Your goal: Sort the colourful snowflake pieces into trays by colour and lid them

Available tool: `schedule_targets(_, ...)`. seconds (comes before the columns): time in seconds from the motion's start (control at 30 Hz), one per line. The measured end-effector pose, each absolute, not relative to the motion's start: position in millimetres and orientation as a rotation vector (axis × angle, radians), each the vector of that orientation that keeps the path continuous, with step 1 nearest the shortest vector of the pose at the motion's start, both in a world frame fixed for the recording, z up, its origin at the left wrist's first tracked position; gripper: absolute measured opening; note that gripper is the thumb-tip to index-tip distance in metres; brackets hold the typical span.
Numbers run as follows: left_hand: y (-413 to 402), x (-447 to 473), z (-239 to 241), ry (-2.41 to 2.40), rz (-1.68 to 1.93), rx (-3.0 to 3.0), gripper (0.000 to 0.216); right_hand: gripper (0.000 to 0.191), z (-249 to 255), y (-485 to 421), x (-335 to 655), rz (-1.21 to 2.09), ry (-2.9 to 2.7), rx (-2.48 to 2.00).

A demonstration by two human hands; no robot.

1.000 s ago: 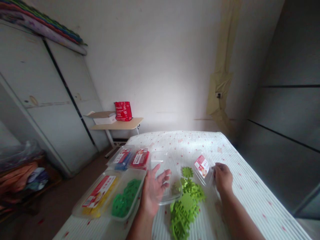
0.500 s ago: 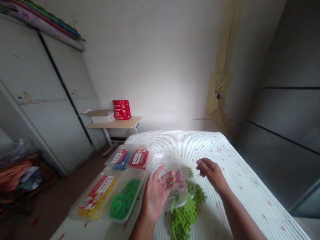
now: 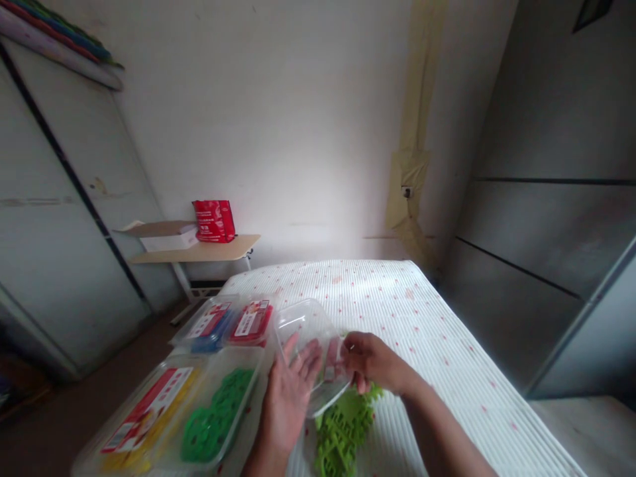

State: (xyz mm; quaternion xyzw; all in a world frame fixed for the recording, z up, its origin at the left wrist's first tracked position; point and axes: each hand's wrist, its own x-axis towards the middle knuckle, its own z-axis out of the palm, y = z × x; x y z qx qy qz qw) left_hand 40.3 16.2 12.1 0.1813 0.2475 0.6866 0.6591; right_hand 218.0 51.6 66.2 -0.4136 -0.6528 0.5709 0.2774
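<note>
A clear plastic container (image 3: 303, 319) is tilted over a heap of light green, jagged-edged pieces (image 3: 342, 427). My left hand (image 3: 291, 384) supports it, palm up, with fingers stretched along the plastic. At the container's right side, my right hand (image 3: 372, 363) has its fingers bent together against the edge; the exact grip is partly hidden. Through the plastic shows a red and white label (image 3: 332, 358); I cannot tell whether it is on this container or on something beneath. Left of my left hand stands an open clear tub (image 3: 256, 371) with green pieces (image 3: 218, 414) in it.
Farther left lies a clear box with yellow contents (image 3: 149, 411). Behind it are boxes with blue (image 3: 211, 328) and red contents (image 3: 251, 322). A white spotted cloth (image 3: 422, 344) covers the table. A side table (image 3: 218, 248) holds a red bag (image 3: 213, 222) and a carton (image 3: 169, 236).
My right hand has moved left and down, from apart to the container's right side. The whole view has shifted right. My left hand stays at the container.
</note>
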Motion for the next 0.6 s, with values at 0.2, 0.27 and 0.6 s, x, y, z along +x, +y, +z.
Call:
schedule_targets(0.2, 16, 39, 12, 0.661, 1.63, 0.493, 0.055, 0.011, 60, 84, 267, 1.012, -1.44, -1.4)
schedule_targets(0.27, 17, 38, 10, 0.683, 1.655, 0.516, 0.052, 0.014, 51, 94, 293, 0.815, -1.339, -1.545)
schedule_targets(0.6, 16, 38, 8, 0.747, 1.657, 0.499, 0.042, 0.024, 16, 105, 334, 0.589, -1.093, -1.757)
